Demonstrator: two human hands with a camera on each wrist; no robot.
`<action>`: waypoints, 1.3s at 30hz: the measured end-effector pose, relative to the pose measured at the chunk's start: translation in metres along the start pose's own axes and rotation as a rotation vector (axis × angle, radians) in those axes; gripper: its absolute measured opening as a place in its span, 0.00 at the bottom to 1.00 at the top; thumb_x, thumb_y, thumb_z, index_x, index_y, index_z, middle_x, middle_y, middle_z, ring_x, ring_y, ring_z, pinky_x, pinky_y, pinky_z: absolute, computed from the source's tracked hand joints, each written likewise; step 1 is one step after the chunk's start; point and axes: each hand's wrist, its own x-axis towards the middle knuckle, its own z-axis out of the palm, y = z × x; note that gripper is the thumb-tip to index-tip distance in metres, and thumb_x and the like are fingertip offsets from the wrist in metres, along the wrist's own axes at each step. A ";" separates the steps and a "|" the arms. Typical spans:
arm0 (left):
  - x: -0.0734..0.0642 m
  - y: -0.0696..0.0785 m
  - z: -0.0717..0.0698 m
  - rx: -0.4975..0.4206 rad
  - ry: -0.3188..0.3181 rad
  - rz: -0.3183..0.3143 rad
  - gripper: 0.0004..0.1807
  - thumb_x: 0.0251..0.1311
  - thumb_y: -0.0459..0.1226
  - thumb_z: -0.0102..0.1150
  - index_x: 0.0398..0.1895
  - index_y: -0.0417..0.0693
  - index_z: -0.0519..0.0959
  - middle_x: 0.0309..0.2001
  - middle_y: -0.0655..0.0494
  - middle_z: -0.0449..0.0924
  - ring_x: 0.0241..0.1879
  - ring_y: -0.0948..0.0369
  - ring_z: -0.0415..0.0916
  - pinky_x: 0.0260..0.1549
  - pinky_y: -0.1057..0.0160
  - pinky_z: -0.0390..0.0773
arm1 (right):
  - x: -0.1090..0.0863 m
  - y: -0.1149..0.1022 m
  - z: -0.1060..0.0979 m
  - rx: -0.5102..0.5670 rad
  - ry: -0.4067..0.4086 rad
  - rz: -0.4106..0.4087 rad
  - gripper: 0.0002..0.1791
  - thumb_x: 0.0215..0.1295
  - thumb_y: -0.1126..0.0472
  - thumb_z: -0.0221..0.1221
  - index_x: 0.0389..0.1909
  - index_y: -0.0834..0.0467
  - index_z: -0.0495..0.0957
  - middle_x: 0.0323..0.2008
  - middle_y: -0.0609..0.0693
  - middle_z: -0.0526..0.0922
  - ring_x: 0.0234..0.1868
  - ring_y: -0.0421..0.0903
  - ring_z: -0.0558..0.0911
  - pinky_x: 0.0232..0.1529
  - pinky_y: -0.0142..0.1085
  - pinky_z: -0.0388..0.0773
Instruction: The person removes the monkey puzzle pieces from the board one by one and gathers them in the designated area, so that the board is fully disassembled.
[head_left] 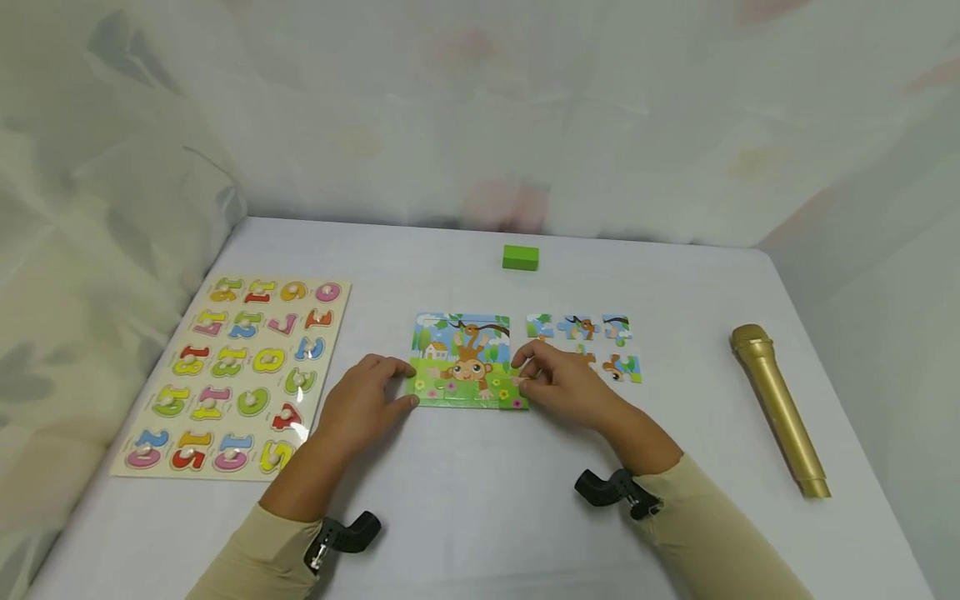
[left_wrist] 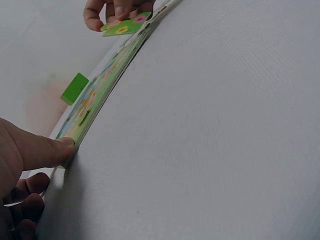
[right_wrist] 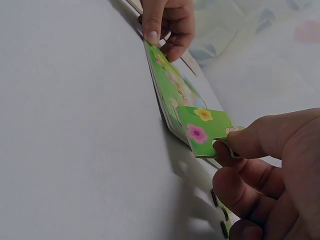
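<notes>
A monkey jigsaw puzzle in its board [head_left: 461, 358] lies mid-table, its picture largely assembled. My left hand [head_left: 363, 396] holds the board's left edge, with the thumb on the near corner and the index finger farther up that side. Between thumb and finger, my right hand [head_left: 562, 383] pinches a green puzzle piece [right_wrist: 200, 130] with a yellow and a pink flower. That piece is tilted over the board's near right corner; the right wrist view shows it raised above the surface. Several loose puzzle pieces [head_left: 579, 327] lie right of the board, some partly hidden by my right hand.
A wooden number board [head_left: 258, 400] with knobbed numerals lies at the left. Behind the puzzle sits a green block [head_left: 521, 257]. A gold microphone [head_left: 780, 408] lies at the right of the white-covered table [head_left: 480, 517]. Patterned curtains [head_left: 480, 117] rise behind it.
</notes>
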 end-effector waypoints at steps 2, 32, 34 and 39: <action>0.000 -0.001 0.000 0.000 0.001 0.003 0.22 0.64 0.41 0.75 0.60 0.48 0.84 0.61 0.45 0.80 0.63 0.44 0.76 0.63 0.40 0.74 | -0.003 0.002 -0.003 0.005 -0.005 0.007 0.13 0.72 0.64 0.65 0.53 0.50 0.79 0.38 0.42 0.85 0.28 0.43 0.77 0.32 0.36 0.74; -0.001 -0.001 0.001 -0.003 0.007 0.019 0.22 0.64 0.40 0.75 0.60 0.48 0.84 0.61 0.45 0.80 0.63 0.44 0.76 0.64 0.41 0.74 | -0.033 0.024 -0.010 -0.148 0.114 -0.061 0.13 0.67 0.68 0.68 0.50 0.53 0.84 0.34 0.39 0.86 0.26 0.36 0.76 0.31 0.34 0.74; -0.001 -0.001 0.001 -0.004 0.005 0.018 0.22 0.64 0.41 0.75 0.60 0.48 0.83 0.61 0.44 0.80 0.63 0.44 0.76 0.64 0.40 0.74 | -0.033 0.024 -0.009 -0.153 0.117 -0.054 0.14 0.67 0.68 0.68 0.50 0.53 0.84 0.35 0.39 0.84 0.26 0.36 0.76 0.31 0.34 0.75; -0.001 -0.001 0.000 -0.005 0.000 0.016 0.23 0.65 0.41 0.75 0.61 0.48 0.83 0.61 0.44 0.79 0.63 0.44 0.75 0.64 0.40 0.73 | -0.033 0.025 -0.006 -0.175 0.136 -0.039 0.14 0.66 0.68 0.69 0.50 0.53 0.85 0.37 0.40 0.82 0.27 0.37 0.75 0.32 0.34 0.75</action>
